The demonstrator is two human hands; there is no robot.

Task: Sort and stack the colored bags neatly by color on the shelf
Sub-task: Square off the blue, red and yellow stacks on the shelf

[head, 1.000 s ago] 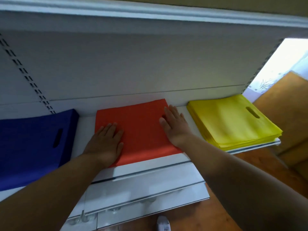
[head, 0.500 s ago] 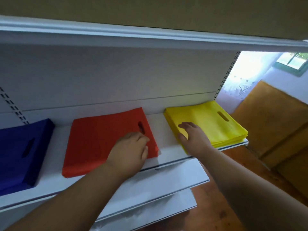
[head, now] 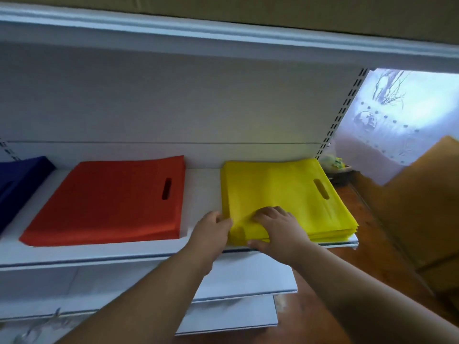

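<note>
At shelf front edge, both hands on yellow stack (head: 280, 194): left hand (head: 211, 235) grips its near-left corner, right hand (head: 280, 232) curled over front edge, thumb under. Behind, on shelf (head: 99, 253): red stack (head: 111, 199) squared, blue stack (head: 17, 177) far left. Sorting looks done; yellow tidying left. Half second ago left hand was on red.
</note>
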